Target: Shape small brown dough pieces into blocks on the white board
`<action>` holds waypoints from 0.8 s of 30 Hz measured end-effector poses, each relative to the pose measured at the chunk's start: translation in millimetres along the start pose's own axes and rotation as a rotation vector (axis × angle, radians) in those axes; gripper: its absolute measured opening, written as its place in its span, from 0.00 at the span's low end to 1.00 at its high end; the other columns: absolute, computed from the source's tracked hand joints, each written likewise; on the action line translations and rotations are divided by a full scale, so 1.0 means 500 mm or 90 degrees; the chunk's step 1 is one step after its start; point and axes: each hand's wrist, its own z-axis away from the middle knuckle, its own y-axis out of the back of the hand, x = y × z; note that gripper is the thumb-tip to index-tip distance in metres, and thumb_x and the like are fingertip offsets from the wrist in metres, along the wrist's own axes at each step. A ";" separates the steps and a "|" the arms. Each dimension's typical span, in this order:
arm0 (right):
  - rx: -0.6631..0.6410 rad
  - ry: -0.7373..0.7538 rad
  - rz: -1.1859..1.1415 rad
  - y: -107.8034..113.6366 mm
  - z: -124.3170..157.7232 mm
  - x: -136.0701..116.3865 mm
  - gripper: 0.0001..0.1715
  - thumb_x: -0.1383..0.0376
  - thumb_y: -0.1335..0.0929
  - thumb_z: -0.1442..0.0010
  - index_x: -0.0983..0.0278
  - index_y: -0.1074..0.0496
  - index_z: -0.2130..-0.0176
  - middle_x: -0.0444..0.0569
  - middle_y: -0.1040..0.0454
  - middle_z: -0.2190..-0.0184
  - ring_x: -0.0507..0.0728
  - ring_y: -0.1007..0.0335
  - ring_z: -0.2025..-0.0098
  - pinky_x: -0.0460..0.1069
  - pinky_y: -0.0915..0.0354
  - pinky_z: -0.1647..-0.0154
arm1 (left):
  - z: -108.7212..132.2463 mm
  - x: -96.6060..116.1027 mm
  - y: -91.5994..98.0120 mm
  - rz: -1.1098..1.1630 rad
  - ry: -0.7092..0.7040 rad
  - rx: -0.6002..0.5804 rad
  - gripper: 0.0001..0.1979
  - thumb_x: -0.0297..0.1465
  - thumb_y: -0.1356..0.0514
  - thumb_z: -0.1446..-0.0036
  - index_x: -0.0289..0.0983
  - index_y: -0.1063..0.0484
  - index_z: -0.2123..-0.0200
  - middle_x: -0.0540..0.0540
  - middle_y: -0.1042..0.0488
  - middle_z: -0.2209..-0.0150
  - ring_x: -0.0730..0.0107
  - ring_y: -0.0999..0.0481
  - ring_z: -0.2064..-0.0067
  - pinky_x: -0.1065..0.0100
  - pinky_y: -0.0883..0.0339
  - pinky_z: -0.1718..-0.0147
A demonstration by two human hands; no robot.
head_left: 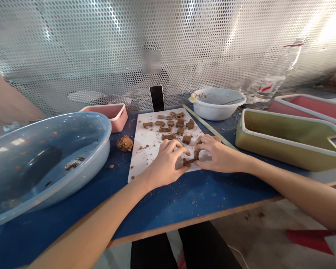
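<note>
Between my hands, low over the white board (144, 158), is a small brown clay piece (189, 161) with short leg-like bumps. My left hand (166, 162) has its thumb and index finger curled round the left end. The right end is pinched by the fingertips of my right hand (217, 154), which partly hide it. Just beyond my fingers, several small clay figures (168, 137) lie or stand in loose rows, with crumbs scattered among them. A rough clay lump (124, 143) rests on the blue table left of the board.
A big blue basin (100, 149) stands at the left, with a pink box (120, 121) behind it. A phone (157, 98) leans at the back. Rightward are a pale stick (207, 125), white basin (217, 110), green box (268, 149), pink tray (291, 108) and bottle (271, 84).
</note>
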 end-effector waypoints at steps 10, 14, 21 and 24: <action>-0.001 -0.024 0.023 -0.001 -0.002 0.000 0.11 0.53 0.26 0.32 0.58 0.20 0.59 0.53 0.23 0.49 0.67 0.29 0.42 0.66 0.39 0.37 | -0.002 -0.008 0.002 -0.004 -0.002 0.025 0.10 0.33 0.32 0.28 0.40 0.25 0.47 0.41 0.27 0.47 0.50 0.32 0.44 0.49 0.33 0.41; 0.005 -0.019 0.034 -0.001 -0.003 -0.003 0.09 0.54 0.26 0.32 0.57 0.21 0.59 0.52 0.24 0.51 0.66 0.29 0.44 0.66 0.38 0.38 | -0.001 -0.010 0.001 -0.003 0.001 0.033 0.09 0.33 0.32 0.28 0.40 0.24 0.48 0.42 0.27 0.48 0.51 0.32 0.44 0.49 0.33 0.41; 0.017 -0.018 0.048 0.000 -0.006 0.000 0.10 0.53 0.26 0.32 0.57 0.20 0.58 0.53 0.25 0.52 0.65 0.30 0.47 0.66 0.38 0.39 | -0.001 -0.014 -0.002 -0.010 0.004 0.042 0.08 0.31 0.32 0.29 0.41 0.24 0.49 0.42 0.26 0.48 0.51 0.32 0.44 0.48 0.34 0.40; 0.025 -0.008 0.053 -0.001 -0.007 0.001 0.11 0.53 0.26 0.31 0.57 0.20 0.58 0.53 0.25 0.52 0.65 0.30 0.47 0.65 0.38 0.39 | -0.002 -0.014 -0.002 -0.012 0.008 0.041 0.07 0.30 0.32 0.29 0.41 0.23 0.50 0.42 0.27 0.49 0.51 0.31 0.44 0.48 0.34 0.40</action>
